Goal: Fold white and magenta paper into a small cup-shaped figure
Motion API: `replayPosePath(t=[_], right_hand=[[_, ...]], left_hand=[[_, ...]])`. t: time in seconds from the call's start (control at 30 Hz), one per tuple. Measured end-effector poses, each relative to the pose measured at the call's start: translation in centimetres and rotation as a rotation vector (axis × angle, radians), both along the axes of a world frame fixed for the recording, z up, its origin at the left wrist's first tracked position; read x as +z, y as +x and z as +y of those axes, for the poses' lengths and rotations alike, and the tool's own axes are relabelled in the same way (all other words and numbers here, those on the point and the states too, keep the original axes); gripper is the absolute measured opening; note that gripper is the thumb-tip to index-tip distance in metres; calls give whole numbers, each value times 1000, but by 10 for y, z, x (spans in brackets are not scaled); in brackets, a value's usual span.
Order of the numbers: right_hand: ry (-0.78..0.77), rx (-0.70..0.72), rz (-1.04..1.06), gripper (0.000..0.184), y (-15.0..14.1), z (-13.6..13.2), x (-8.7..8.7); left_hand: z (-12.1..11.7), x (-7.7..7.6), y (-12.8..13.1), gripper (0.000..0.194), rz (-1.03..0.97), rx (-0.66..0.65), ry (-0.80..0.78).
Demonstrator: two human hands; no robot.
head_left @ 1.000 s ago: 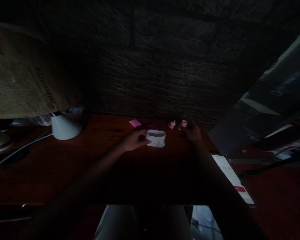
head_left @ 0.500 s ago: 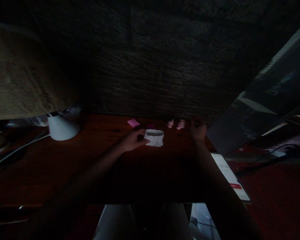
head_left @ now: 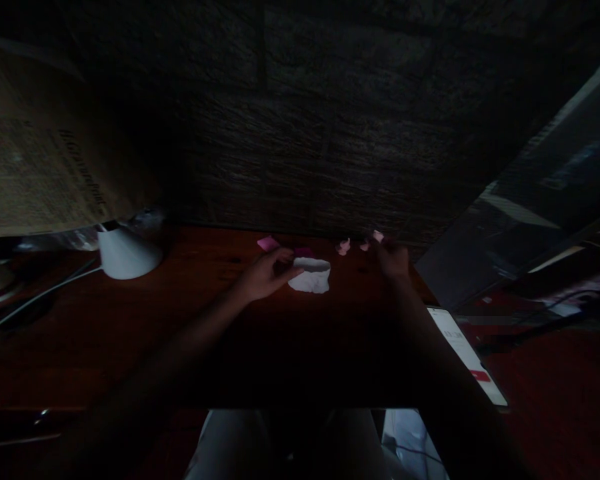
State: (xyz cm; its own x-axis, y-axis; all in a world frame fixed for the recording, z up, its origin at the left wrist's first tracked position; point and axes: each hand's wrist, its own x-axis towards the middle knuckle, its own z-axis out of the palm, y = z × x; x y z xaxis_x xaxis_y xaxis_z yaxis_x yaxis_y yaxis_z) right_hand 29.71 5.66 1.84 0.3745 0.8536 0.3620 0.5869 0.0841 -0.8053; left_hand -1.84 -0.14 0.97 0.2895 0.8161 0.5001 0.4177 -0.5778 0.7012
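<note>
A small white open-topped pouch [head_left: 312, 280], soft and wrinkled, stands on the dark wooden table. My left hand [head_left: 269, 275] is at its left side, thumb over the rim and fingers curled behind the edge in a loose hold. To the right, my right hand [head_left: 394, 260] is closed, its fingertips at a pale pink crumpled piece [head_left: 378, 236] that looks tilted up off the table. Dim light blurs the exact grip. Another pale pink crumpled piece [head_left: 343, 247] lies between the pouch and that hand. Behind my left fingers are a bright pink flat piece [head_left: 267, 243] and a darker magenta piece [head_left: 303, 253].
A dark brick wall [head_left: 300, 147] rises along the table's back edge. At left stands a lamp with a white cone base [head_left: 129, 255] and printed paper shade [head_left: 40, 147], its cable crossing the table. A lit phone [head_left: 467, 353] lies at the right edge, near a grey panel [head_left: 520, 180].
My right hand has moved left onto the farther pale pink piece, which now sits higher and tilted. My left thumb has risen from the pouch's front to its rim.
</note>
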Motion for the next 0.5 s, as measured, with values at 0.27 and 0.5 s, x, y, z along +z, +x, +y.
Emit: replayPosePath(t=[0.27, 0.5], right_hand=[[66, 411, 522, 41, -66, -58, 50], [-84, 622, 721, 40, -109, -75, 39]], left_hand=[[-32, 31, 21, 17, -247, 110, 161], [-33, 22, 32, 31, -420, -44, 26]])
